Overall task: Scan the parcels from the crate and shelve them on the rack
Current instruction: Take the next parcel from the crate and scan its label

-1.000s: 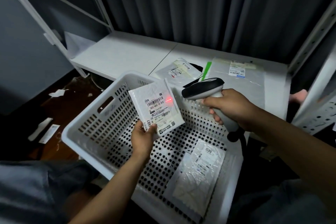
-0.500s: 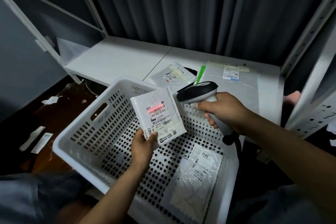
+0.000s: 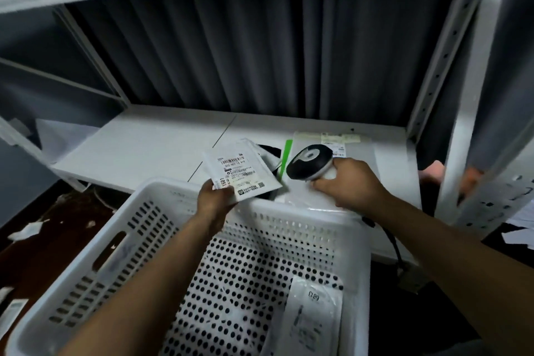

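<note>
The person's left hand (image 3: 215,196) pinches a small white parcel (image 3: 242,173) by its bottom corner, thumb on top and fingers under it. The parcel is up in the air, tilted, just past the far edge of the white crate (image 3: 161,185) and over the front of the rack shelf (image 3: 150,141). Its label faces up, and no red light shows on it. So it looks ready to be put on the shelf, but this view cannot tell if it has been scanned.

The right hand (image 3: 346,185) is curled round the handle of the scanner (image 3: 310,162). The scanner is low over a big flat parcel (image 3: 364,165) that lies on the shelf. It is hard to tell if the hand touches that parcel. The scanner's black cable (image 3: 390,240) hangs down beside the crate.

Some of the job looks done. The big flat parcel is on the shelf. Another parcel (image 3: 268,150), with something dark in it, lies next to it, partly hidden behind the small white one.

Some of the job is left. A parcel with numbers on it (image 3: 312,324) lies flat on the crate floor near the right wall. There may be more see-through ones beside it, but that is too blurry to tell. That parcel needs to be picked up, scanned and put on the rack too.
</note>
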The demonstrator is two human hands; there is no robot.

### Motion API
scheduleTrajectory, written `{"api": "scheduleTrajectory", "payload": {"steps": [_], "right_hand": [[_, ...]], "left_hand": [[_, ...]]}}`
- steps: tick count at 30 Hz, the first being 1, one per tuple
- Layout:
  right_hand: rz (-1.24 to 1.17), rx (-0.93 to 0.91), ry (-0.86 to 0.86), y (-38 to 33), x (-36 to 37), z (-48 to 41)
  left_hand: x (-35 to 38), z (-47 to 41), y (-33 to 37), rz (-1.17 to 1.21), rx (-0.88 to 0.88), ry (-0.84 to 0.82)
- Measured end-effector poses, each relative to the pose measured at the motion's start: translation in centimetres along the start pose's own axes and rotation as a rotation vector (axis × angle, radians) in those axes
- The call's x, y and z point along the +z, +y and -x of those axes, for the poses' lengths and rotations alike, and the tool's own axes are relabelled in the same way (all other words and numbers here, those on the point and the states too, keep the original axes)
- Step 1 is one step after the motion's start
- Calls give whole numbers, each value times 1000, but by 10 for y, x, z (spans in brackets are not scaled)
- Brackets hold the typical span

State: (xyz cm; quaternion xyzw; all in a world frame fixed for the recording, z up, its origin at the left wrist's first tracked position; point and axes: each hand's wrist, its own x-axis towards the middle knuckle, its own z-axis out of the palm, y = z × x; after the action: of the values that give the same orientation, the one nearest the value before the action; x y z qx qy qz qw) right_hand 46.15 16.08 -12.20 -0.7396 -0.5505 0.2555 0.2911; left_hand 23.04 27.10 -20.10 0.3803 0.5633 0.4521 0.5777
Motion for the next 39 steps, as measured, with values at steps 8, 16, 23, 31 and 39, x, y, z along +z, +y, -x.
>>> {"api": "scheduleTrajectory", "payload": {"steps": [8, 16, 23, 31, 39], "right_hand": [[-78, 46, 20, 12, 37, -54], [36, 36, 7, 14, 63, -90], [39, 39, -26, -1, 63, -97], [96, -6, -154, -9, 48, -26], [315, -70, -261, 8, 40, 68]], "left_hand": [[30, -106, -3, -417, 135, 269], [30, -172, -16, -651, 114, 300], [19, -163, 0, -845, 211, 182], [-5, -53, -11, -907, 554, 71], [-20, 69, -169, -1070, 344, -178]]}}
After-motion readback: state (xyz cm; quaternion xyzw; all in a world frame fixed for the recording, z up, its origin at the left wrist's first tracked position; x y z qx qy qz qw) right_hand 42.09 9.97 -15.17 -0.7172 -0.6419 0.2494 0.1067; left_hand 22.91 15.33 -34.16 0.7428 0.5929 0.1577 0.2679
